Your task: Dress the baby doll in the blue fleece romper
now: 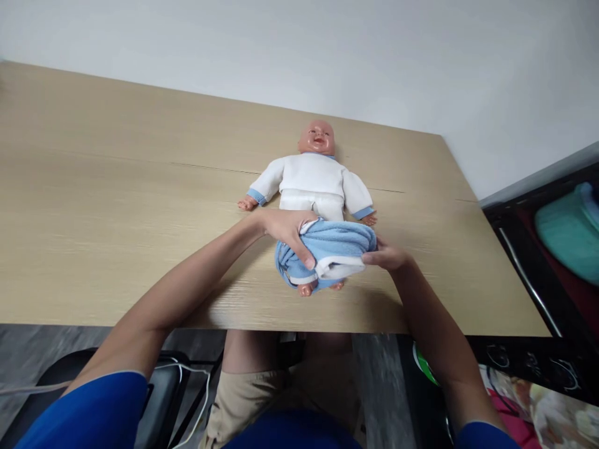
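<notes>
A baby doll in a white long-sleeved top with blue cuffs lies on its back on the table, head away from me. Bunched blue doll trousers with white trim surround its lower legs, and its feet poke out below. On the left side of the cloth, my left hand grips with the thumb on top and the fingers partly hidden behind it. My right hand pinches the right edge of the same trousers, thumb toward me.
The wooden table reaches back to a white wall. At right stands a black rack with a teal basin. Below the table's front edge are a black chair, a white cable and my legs.
</notes>
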